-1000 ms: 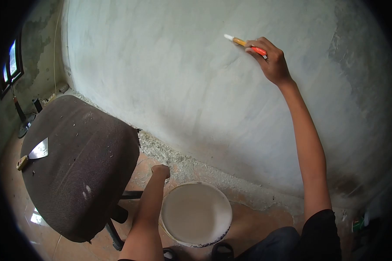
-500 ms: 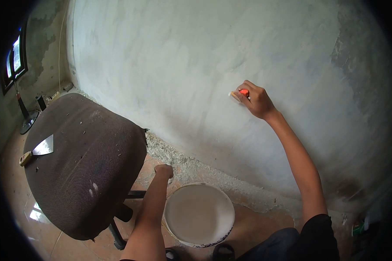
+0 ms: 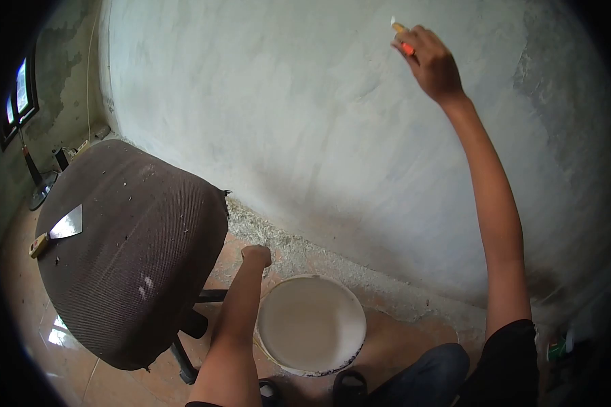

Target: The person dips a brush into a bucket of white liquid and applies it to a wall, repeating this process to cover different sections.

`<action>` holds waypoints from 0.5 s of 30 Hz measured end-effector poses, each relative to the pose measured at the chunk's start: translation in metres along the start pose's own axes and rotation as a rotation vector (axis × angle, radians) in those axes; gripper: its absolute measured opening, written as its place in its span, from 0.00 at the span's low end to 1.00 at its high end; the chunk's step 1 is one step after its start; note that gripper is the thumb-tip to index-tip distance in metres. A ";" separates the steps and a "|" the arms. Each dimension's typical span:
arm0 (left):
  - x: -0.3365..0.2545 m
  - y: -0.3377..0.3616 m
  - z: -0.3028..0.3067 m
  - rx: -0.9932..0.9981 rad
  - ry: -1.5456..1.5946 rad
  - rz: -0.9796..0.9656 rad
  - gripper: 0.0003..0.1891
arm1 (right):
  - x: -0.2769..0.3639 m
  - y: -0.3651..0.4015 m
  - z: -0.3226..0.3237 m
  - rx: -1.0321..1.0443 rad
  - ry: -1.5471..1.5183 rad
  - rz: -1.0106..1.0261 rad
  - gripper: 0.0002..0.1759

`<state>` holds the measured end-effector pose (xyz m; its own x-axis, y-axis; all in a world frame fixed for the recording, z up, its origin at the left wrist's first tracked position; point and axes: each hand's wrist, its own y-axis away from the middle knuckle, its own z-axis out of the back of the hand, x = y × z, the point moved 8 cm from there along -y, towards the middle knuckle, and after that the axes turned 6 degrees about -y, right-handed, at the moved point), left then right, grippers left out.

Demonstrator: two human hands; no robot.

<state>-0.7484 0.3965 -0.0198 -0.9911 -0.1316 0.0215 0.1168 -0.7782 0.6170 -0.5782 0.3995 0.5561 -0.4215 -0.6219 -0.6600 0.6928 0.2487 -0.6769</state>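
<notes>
High on the pale wall (image 3: pixel 271 115), my right hand (image 3: pixel 436 64) grips what looks like a paintbrush (image 3: pixel 405 47), with an orange handle, a yellowish middle and a white tip. The tip is at or close to the wall; contact is hard to tell. Low down, my left hand (image 3: pixel 256 256) is a closed fist above the floor, with nothing seen sticking out of it. Just right of that fist stands a round bucket (image 3: pixel 362 332) with off-white liquid inside. A scraper (image 3: pixel 64 226) with a yellow handle lies on the dark chair seat (image 3: pixel 136 251) at left.
Crumbled plaster (image 3: pixel 285 247) runs along the wall's foot. Chair legs (image 3: pixel 183 363) reach toward my left arm. My feet in dark footwear (image 3: pixel 349 388) are right against the bucket. A green container (image 3: pixel 557 349) lies at the lower right, and a dark stand (image 3: pixel 43 192) at far left.
My right hand has moved up the wall and slightly right, still holding the brush. The left fist has stayed nearly in place. The view has shifted slightly.
</notes>
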 end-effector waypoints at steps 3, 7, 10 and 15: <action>0.001 0.009 0.006 -0.019 -0.004 0.002 0.17 | 0.049 0.065 -0.040 0.126 0.100 0.220 0.06; 0.003 0.019 0.011 -0.040 -0.017 -0.005 0.17 | 0.149 0.167 -0.071 0.368 -0.245 0.270 0.07; 0.009 0.035 0.016 -0.040 -0.013 0.028 0.17 | 0.201 0.237 -0.084 0.582 -0.580 0.018 0.09; 0.043 0.032 0.000 -0.053 -0.059 0.052 0.17 | 0.248 0.285 -0.051 0.728 -0.720 -0.178 0.12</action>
<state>-0.7872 0.3654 0.0009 -0.9855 -0.1376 0.0995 0.1698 -0.8029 0.5714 -0.5150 0.3536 0.1825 -0.2692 -0.9614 -0.0570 0.9412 -0.2501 -0.2269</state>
